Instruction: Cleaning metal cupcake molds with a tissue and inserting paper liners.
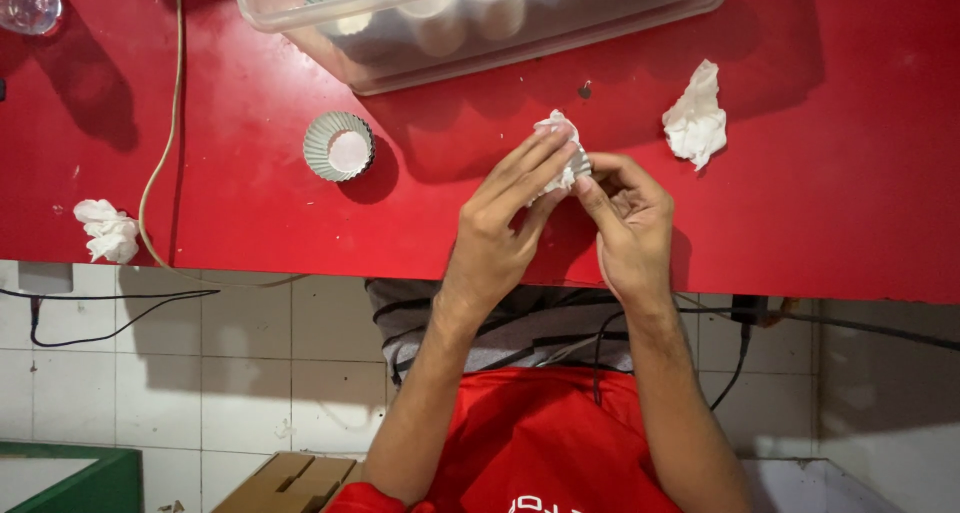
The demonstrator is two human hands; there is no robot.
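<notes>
Both hands meet over the red table point(820, 213), holding a small crumpled white piece point(558, 133), maybe paper or dough, between the fingertips. My left hand point(505, 223) lays its fingers across the top of it. My right hand point(630, 223) pinches it from the right side. A fluted metal cup point(339, 147) with a pale filling stands on the table to the left of the hands. Whether a mould is hidden inside the white piece, I cannot tell.
A clear plastic tub point(470, 33) with several fluted cups sits at the table's far edge. Crumpled white lumps lie at the right point(697, 118) and at the left point(108, 230). A tan cord point(165, 143) runs down the left side. A clear glass object point(30, 1) occupies the corner.
</notes>
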